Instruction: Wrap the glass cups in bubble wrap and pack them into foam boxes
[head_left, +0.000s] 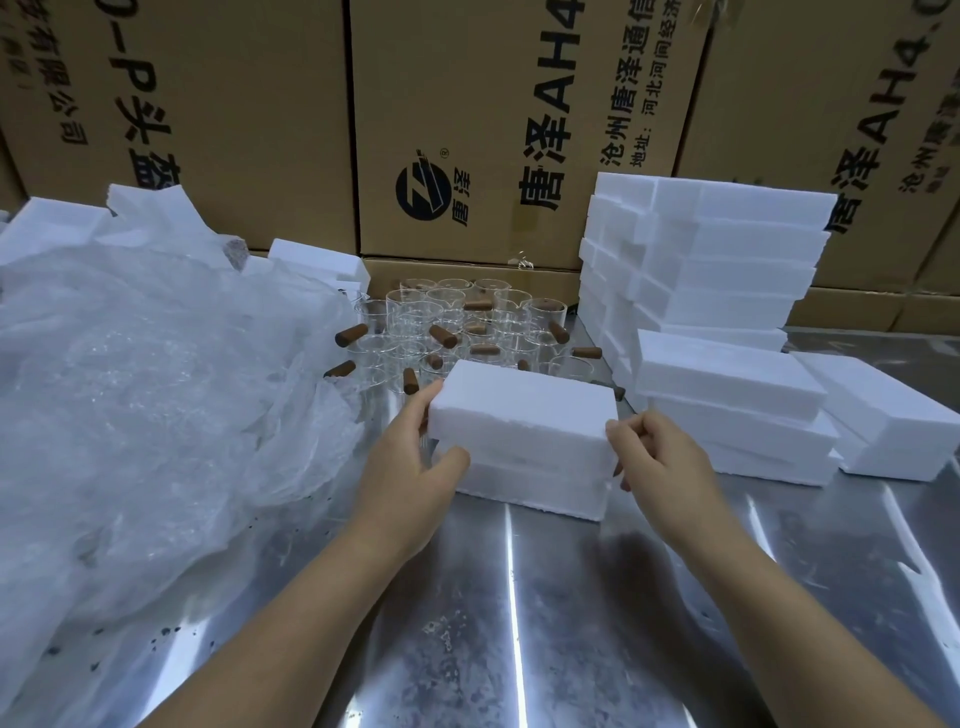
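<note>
A closed white foam box (524, 436) stands on the steel table (571, 597) in front of me, its lid sitting on its base. My left hand (415, 462) grips its left end, thumb on the front and fingers on the far side. My right hand (654, 457) pinches the right end of the lid. Behind the box stands a cluster of clear glass cups (457, 327) with brown wooden handles. A big heap of bubble wrap (145, 405) lies to the left.
Stacks of white foam boxes (706, 270) rise at the right, with lower stacks (737, 405) and one more (893, 421) beside them. Loose foam pieces (140, 208) lie behind the wrap. Large printed cardboard cartons (467, 130) wall off the back.
</note>
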